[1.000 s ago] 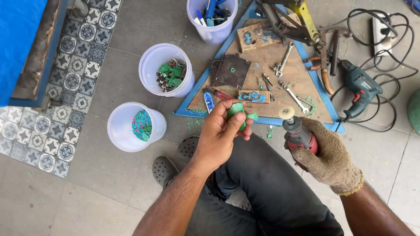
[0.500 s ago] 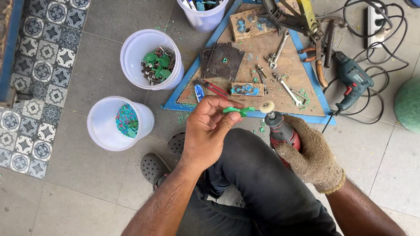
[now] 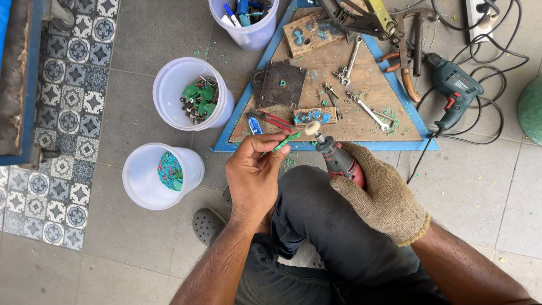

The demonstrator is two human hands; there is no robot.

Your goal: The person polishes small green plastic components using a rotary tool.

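My bare left hand pinches a small green plastic piece between thumb and fingers, held out over my knee. My right hand, in a tan knit glove, grips a red and grey rotary tool. Its round pale polishing tip sits just right of the green piece's end, close to touching it. Both hands hover at the near edge of a triangular wooden board with a blue rim.
A white bucket with green pieces and metal parts, another bucket with green and pink scraps, and a third bucket with pens stand left of the board. Wrenches, pliers, a metal plate and a green drill with cables lie around.
My left hand turned the green piece from a curled fist into a fingertip pinch, and the rotary tool's tip came up beside it. The camera view shifted a little.
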